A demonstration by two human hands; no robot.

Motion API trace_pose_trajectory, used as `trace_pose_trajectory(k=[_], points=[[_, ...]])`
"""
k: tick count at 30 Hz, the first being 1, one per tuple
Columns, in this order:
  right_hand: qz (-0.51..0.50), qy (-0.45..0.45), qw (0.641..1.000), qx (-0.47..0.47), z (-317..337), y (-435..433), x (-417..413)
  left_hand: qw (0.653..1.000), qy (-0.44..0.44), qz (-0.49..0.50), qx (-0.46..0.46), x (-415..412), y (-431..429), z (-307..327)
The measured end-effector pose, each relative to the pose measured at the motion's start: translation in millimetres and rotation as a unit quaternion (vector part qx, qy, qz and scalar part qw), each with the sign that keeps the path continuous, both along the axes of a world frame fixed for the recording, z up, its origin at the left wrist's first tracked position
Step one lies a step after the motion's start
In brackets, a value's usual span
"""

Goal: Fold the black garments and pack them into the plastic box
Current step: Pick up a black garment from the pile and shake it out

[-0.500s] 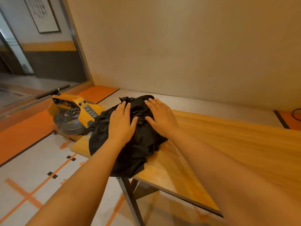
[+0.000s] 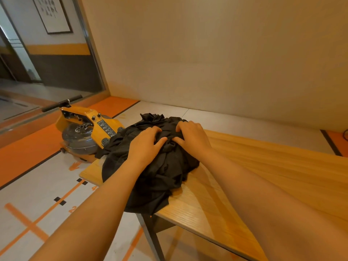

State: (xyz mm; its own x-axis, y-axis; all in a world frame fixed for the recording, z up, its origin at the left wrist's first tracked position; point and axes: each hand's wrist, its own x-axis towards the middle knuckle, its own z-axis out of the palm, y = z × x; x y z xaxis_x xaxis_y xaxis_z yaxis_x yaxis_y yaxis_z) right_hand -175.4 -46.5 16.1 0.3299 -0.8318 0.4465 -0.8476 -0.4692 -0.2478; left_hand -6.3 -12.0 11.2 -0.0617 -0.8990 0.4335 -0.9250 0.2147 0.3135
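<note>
Black garments (image 2: 160, 178): one crumpled, unfolded heap of matte black cloth, deeply creased. It is placed on the left end of the wooden table (image 2: 254, 166). The long axis is laid from far to near, and the near end is draped over the table's near edge. The bunched top is grasped by the left hand (image 2: 146, 146) and the right hand (image 2: 193, 136), fingers curled in. A yellow machine (image 2: 88, 127) is seen on the floor, far left.

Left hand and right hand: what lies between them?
A bunched ridge of the black garments, gripped by the left hand and the right hand; head view.
</note>
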Motion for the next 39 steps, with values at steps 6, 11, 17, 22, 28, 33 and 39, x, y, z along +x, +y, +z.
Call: trace_pose_trajectory(k=[6,11,17,22,28,33,39], points=[[0.056,0.008,0.997,0.06,21,-2,-19,0.999,0.003,-0.039,-0.005,-3,-16,21],[0.064,-0.097,0.993,0.032,52,0,-36,0.992,0.094,-0.088,0.017,-19,-21,69],[0.046,-0.293,0.955,0.01,107,5,-72,0.972,0.202,-0.121,-0.002,-61,-24,135],[0.03,-0.368,0.929,-0.034,149,17,-118,0.952,0.255,-0.171,-0.018,-111,-24,181],[-0.03,-0.408,0.906,-0.106,182,45,-186,0.937,0.261,-0.225,-0.055,-194,-9,217],[-0.076,-0.384,0.908,-0.15,195,77,-257,0.961,0.121,-0.235,-0.087,-252,3,217],[-0.163,-0.271,0.941,-0.121,178,107,-335,0.967,0.006,-0.234,-0.101,-307,13,205]])
